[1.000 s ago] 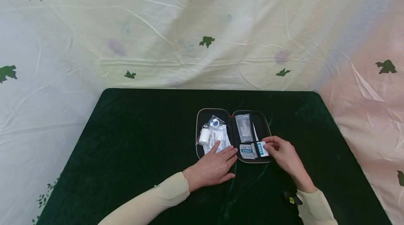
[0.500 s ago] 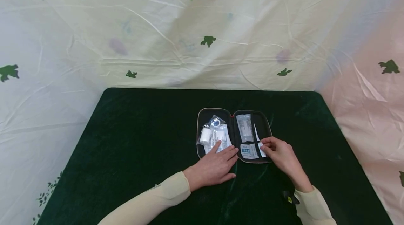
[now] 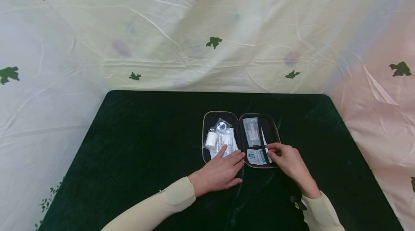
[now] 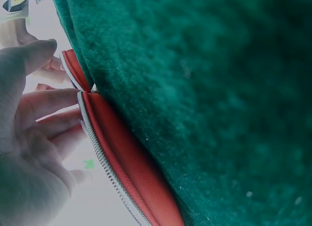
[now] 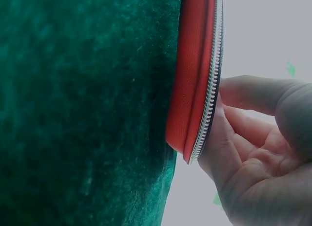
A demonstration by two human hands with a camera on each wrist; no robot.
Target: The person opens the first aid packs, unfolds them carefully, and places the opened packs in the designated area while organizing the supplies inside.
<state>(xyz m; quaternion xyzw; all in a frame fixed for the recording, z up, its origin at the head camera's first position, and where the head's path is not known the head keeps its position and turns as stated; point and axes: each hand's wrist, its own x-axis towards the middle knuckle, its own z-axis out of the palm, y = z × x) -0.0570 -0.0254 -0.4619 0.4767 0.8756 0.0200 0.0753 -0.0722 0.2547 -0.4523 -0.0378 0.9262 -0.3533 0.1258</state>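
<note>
A zip-up first-aid case [image 3: 270,126], red outside and black inside, lies unfolded on the table. My left hand [image 3: 222,173] rests across the near edge of its left half, fingers spread and nearly straight over a white printed packet [image 3: 226,139]. At the right half, my right hand [image 3: 286,157] pinches a small white-and-blue sachet [image 3: 269,156] by the elastic strap, its fingertips covering part of it. More blue-and-white sachets [image 3: 255,156] sit left of that strap. In the right wrist view, the thumb and fingers reach over the zipped rim [image 5: 212,84].
A bandage roll [image 3: 212,140] and a bagged round roll [image 3: 221,126] fill the left half. In the right half are a clear packet [image 3: 251,131] and a thin white pointed item [image 3: 263,136]. Dark green cloth covers the table [image 3: 155,126]; pale patterned fabric [image 3: 175,44] hangs behind.
My right hand has shifted slightly left, sliding the sachet in under the strap, so less of it shows. The left hand stays in place on the case.
</note>
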